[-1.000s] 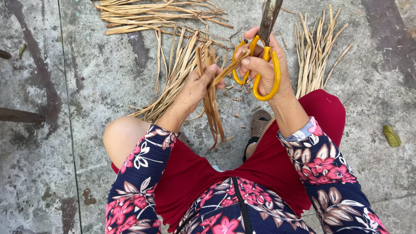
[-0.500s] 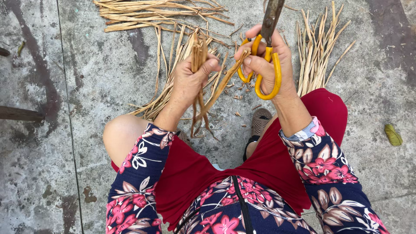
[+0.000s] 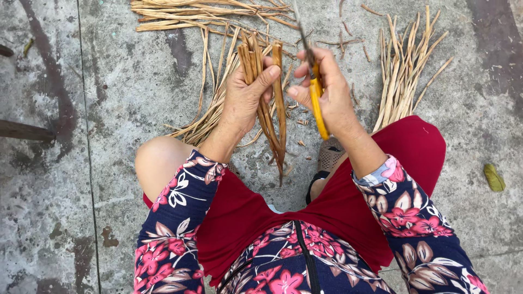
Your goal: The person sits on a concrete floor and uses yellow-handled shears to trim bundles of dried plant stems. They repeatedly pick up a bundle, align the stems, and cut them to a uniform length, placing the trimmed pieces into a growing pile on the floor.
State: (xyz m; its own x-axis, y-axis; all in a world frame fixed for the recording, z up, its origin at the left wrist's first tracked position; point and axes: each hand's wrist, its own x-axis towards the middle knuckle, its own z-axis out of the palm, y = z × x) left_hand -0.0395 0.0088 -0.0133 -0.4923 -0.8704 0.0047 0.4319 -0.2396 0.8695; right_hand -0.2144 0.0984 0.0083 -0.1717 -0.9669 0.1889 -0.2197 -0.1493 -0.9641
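Here, hands grip brown strips (image 3: 265,103) — yellow-handled scissors (image 3: 317,98).

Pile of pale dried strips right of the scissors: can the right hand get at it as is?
Probably not: the right hand is full, shut on yellow-handled scissors. The pale strip pile lies close, with open concrete floor between.

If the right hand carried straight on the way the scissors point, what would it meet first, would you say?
The right hand aims the yellow-handled scissors up and away. First in line are probably the dried strips heaped on the concrete floor, though depth is unclear.
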